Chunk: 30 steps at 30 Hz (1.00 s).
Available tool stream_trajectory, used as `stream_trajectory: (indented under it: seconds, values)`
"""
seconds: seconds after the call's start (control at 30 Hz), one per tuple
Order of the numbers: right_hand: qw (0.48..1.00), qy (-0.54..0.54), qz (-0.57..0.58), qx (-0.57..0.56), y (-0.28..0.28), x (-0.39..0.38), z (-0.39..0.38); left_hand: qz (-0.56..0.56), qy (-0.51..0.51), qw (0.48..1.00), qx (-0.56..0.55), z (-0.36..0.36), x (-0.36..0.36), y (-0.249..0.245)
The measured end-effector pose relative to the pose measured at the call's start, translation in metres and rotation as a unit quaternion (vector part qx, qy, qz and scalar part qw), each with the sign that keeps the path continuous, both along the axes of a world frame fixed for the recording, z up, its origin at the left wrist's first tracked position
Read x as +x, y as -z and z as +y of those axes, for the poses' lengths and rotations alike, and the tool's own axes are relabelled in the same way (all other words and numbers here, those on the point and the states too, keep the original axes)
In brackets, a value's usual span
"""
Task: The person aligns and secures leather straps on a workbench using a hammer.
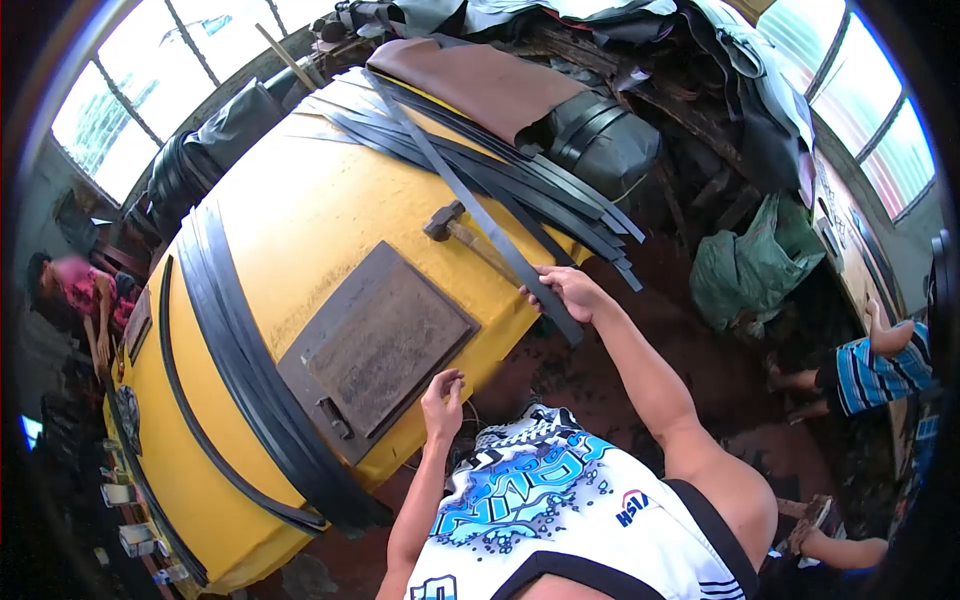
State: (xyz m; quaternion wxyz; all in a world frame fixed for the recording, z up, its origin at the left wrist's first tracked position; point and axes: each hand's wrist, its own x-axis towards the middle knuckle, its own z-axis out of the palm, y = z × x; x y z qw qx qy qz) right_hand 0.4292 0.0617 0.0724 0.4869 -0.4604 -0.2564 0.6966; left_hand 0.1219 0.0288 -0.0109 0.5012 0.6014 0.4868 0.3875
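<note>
My right hand [572, 297] is closed around a long black leather strip [470, 205] near its front end. The strip runs away across the yellow table [290, 180] toward the far pile of strips. A hammer [447, 225] lies under the strip, its wooden handle pointing toward my right hand. My left hand [442, 402] hovers by the near table edge, fingers loosely curled and nothing visible in them. Beside it lies a dark, worn board [380, 345] on the tabletop, with a small dark tool [335, 418] on its near left corner.
Several black strips [480, 170] are piled at the far side, next to brown sheet material [490, 85]. Another bundle [235, 330] crosses the table left of the board. A green sack [755, 260] stands on the right. People sit at far left [100, 300] and right [885, 365].
</note>
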Motion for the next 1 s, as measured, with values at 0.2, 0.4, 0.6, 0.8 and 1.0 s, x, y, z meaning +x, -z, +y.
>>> stream_trajectory:
  seconds: [0.2,0.4,0.6,0.8,1.0]
  values:
    - [0.998,-0.012,0.052,0.014,-0.004,-0.023,0.002,-0.077,0.013,0.997,-0.01,0.026,0.018,-0.018]
    - [1.0,0.008,0.007,-0.016,0.007,-0.07,-0.004,-0.23,0.009,0.947,-0.223,0.083,0.055,-0.061]
    - [1.0,0.013,0.006,-0.015,-0.002,-0.089,-0.027,-0.153,-0.007,0.974,-0.165,0.118,0.09,-0.052]
    - [0.878,0.055,-0.454,0.144,0.007,-0.113,-0.06,-0.063,0.035,0.967,-0.245,0.128,0.099,-0.06]
    - [0.848,0.074,-0.498,0.164,-0.023,-0.146,-0.123,-0.282,0.036,0.888,-0.361,0.133,0.099,-0.041]
